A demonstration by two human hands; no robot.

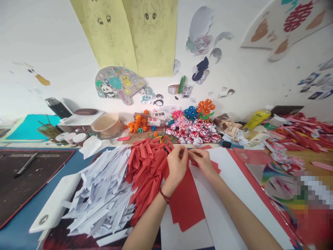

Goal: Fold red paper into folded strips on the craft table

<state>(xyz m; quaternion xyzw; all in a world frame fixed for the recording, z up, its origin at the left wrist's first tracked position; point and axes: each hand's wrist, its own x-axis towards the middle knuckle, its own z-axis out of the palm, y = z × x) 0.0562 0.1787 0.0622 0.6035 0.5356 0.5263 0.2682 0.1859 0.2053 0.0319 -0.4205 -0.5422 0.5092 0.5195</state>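
My left hand [178,165] and my right hand [203,161] meet with pinched fingertips above the work surface. Red paper shows between and just below the fingers, but its shape is mostly hidden by them. A red paper sheet [186,205] lies flat beneath my left hand, on a white sheet [223,208]. Another piece of red paper [215,167] pokes out beside my right wrist. Left of my hands is a heap of folded red paper strips [145,170], and next to that a larger heap of folded white paper strips [101,198].
Paper flowers [192,130] and a beige bowl [107,125] line the wall side. A white power bank-like slab [57,201] lies at left, near a dark mat [28,180] with a pen-like cutter [26,165]. Red scraps [299,133] and a yellow bottle [258,118] stand right.
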